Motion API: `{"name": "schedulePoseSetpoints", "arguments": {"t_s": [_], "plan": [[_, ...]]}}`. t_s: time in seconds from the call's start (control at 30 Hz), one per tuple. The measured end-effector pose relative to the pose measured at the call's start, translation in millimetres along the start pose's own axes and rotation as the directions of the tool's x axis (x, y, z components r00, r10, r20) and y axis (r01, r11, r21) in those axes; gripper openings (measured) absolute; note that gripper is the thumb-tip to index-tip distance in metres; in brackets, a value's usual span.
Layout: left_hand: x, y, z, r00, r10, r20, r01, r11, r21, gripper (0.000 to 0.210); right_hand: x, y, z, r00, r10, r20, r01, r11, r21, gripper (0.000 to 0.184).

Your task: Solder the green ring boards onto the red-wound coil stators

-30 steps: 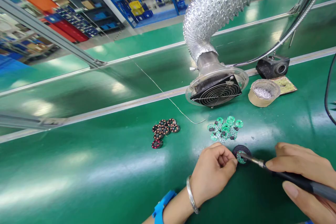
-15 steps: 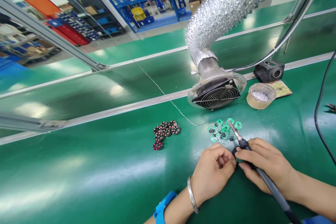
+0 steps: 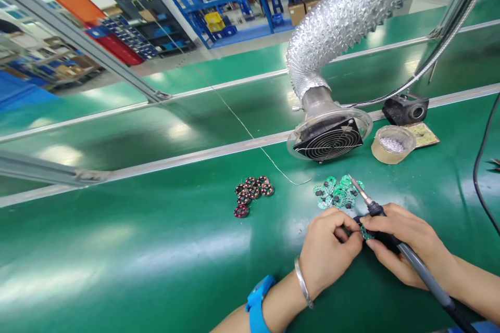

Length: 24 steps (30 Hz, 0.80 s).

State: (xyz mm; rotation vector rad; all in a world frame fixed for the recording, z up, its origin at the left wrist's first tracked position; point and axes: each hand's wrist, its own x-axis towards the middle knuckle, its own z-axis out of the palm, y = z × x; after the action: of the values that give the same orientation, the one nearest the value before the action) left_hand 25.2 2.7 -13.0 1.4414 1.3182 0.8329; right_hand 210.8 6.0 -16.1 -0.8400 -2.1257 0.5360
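My right hand [image 3: 410,242] carries a soldering iron [image 3: 414,260] with its tip pointing up and away over the heap of boards. The same hand's thumb and forefinger also grip a small round green circuit board [image 3: 366,232] with a black part beside it. Closed in a pinch, my left hand [image 3: 332,242] meets that board at its left edge; the fingertips partly hide it. Just beyond lies a heap of round green circuit boards [image 3: 338,191] with small black components. Further left sits a cluster of copper-wound stators [image 3: 253,192], one of them with pinkish-red marks.
A fume extractor hood [image 3: 330,140] on a silver flexible duct [image 3: 351,26] hangs above the boards. Behind to the right stand a round tub of metal bits [image 3: 392,144], a sponge tray [image 3: 424,135] and an iron holder [image 3: 406,109]. Solder wire [image 3: 273,163] dangles onto the green bench.
The view has shifted slightly, so the bench things appear further right. Both hands stay together at the board, which shows more of its green face now. The iron remains in my right hand.
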Motion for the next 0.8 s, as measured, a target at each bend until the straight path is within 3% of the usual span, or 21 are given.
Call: {"name": "schedulePoseSetpoints", "arguments": {"t_s": [0.1,0.17,0.27,0.37,0.43,0.63,0.8], "plan": [[2,-4,-5.4,0.984,-0.136,0.112,0.151,0.978,-0.141,0.011,1,0,3,1.000,0.000,0.005,0.000,1.000,-0.002,0.032],[1,-7,-10.8,0.988,-0.088,0.128,0.107,0.983,-0.151,0.012,2,0,4,1.000,-0.006,0.015,0.006,1.000,-0.012,0.031],[-1,-11,-17.0,0.975,0.209,0.077,-0.209,0.978,-0.017,0.014,3,-2,5,0.999,-0.009,0.031,0.010,1.000,-0.029,0.031],[-3,-14,-18.2,0.866,0.482,0.136,-0.498,0.857,0.132,0.021,3,-1,6,0.999,0.002,0.034,-0.001,0.999,-0.033,0.029],[-4,-15,-16.8,0.820,0.548,0.167,-0.572,0.786,0.233,0.019,2,1,6,0.999,0.013,0.032,-0.013,1.000,-0.021,0.027],[-5,-14,-6.8,0.795,0.594,0.123,-0.585,0.698,0.413,0.005,-3,8,2,0.999,-0.014,0.051,0.013,1.000,0.021,0.027],[-2,-14,-4.0,0.810,0.584,0.059,-0.571,0.762,0.306,0.003,-9,8,-3,0.999,0.005,0.037,-0.003,0.999,-0.054,0.029]]}}
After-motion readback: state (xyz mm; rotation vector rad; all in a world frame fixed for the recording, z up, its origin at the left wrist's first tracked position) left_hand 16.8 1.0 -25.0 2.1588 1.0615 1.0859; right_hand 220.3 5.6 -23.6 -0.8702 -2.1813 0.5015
